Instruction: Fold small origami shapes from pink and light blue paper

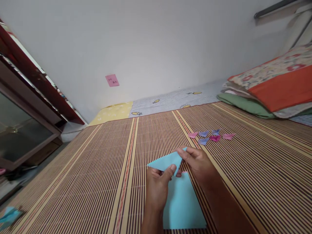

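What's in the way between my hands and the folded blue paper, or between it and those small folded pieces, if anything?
Nothing visible separates your left hand or right hand from the folded blue paper; both grip it. Toward the small folded pieces, only your right hand and striped mat show.

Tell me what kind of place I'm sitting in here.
Probably a bedroom or similar room at home: a striped woven mat lies over patterned bedding, folded quilts or blankets are piled at the right, and a pink note is stuck to the plain wall.
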`<move>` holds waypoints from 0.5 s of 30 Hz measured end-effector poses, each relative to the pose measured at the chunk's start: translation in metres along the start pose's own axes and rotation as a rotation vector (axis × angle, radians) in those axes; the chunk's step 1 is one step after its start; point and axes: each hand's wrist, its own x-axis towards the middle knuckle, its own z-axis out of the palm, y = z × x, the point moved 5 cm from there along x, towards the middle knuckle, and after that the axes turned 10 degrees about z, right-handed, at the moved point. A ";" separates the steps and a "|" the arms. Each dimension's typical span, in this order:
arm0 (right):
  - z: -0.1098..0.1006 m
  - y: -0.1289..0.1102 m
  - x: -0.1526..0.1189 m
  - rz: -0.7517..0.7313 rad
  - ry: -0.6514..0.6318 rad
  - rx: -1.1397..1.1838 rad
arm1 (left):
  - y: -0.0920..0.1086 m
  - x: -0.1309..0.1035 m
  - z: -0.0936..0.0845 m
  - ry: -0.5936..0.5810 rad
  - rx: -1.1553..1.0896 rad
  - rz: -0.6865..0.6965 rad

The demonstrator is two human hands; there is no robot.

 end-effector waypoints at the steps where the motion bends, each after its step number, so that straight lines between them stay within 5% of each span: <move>1: -0.004 -0.002 0.001 -0.033 0.013 -0.032 | -0.001 0.000 0.000 0.000 0.000 0.000; 8: -0.040 -0.004 0.006 -0.186 0.240 0.061 | -0.010 0.000 -0.005 0.060 -0.006 0.000; 15: -0.026 -0.010 0.004 -0.148 0.112 -0.158 | -0.009 -0.002 -0.013 0.145 0.170 0.063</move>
